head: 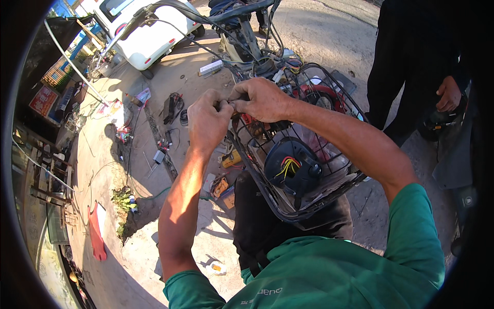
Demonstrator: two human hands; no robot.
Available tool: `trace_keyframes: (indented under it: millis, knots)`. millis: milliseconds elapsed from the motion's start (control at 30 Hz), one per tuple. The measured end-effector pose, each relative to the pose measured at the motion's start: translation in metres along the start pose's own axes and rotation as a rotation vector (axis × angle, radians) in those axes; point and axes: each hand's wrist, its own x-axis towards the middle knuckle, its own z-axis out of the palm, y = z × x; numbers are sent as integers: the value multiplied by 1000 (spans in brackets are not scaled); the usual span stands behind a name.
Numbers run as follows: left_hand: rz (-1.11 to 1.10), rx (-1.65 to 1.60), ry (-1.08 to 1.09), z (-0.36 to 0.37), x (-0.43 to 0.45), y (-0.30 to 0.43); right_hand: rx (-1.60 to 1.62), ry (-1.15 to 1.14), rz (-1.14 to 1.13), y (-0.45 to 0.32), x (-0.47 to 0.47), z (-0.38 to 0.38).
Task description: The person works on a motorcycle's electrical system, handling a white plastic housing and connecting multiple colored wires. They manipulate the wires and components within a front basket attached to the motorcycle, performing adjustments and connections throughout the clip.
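My left hand (210,119) and my right hand (262,100) meet fingertip to fingertip above the left rim of a black wire basket (270,201). Both pinch something small and dark, too hidden by the fingers to name. Inside the basket lies a round black plastic housing (295,166) with red and yellow wires coming out. A red part and a clear plastic bag are also in there. Just beyond my hands stands the steering column (245,42) of a partly stripped vehicle, with loose cables and white connectors (278,75) beside it.
On the ground to the left lie a black adapter with cords (170,108), a yellow tool (231,158) and a white box (211,67). A white vehicle (150,34) is parked at the upper left. A person in dark clothes (393,69) stands at the right; another's legs show behind the column.
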Motion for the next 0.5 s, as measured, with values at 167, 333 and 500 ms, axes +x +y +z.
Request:
trace_keyframes:
  millis: [167, 333, 500]
  knots:
    - [-242, -232, -89, -1, 10, -18, 116, -22, -22, 0, -3, -1]
    - [-219, -494, -151, -11, 3, -22, 118, -41, 8, -4, 0, -4]
    - [-291, -482, -306, -17, -2, -22, 111, -95, -40, 0, 0, -11]
